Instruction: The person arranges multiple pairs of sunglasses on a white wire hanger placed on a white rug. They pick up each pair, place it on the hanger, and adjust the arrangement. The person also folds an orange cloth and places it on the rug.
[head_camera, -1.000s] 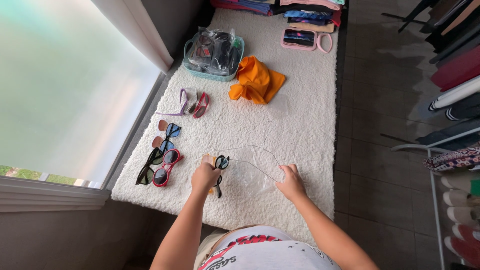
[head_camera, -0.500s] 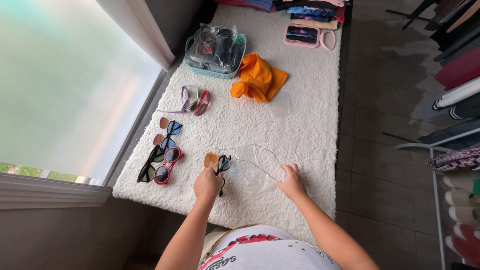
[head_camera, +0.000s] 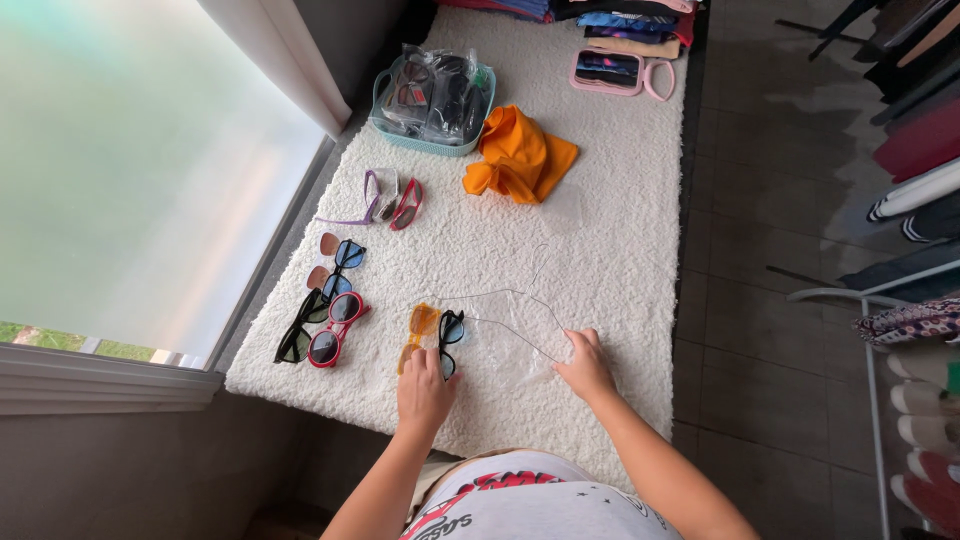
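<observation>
My left hand (head_camera: 424, 388) rests on the white fluffy cover, its fingers on two pairs of sunglasses lying side by side: an orange pair (head_camera: 419, 332) and a black pair with blue lenses (head_camera: 451, 335). My right hand (head_camera: 586, 364) presses down on the edge of a clear plastic bag (head_camera: 510, 335) spread flat just to the right of those glasses. Whether the left hand grips the glasses or only touches them is unclear.
Left of my hands lie red-framed (head_camera: 335, 327) and black sunglasses (head_camera: 296, 335), more pairs (head_camera: 338, 262) behind them, and purple and red pairs (head_camera: 388, 197). Further back are an orange cloth (head_camera: 518, 156), a teal basket of bagged glasses (head_camera: 432, 98) and a pink mirror (head_camera: 610, 70). A window lies left, a shoe rack (head_camera: 915, 400) right.
The orange pair has come into view beside the black pair under my left hand. My right hand has stayed on the plastic bag.
</observation>
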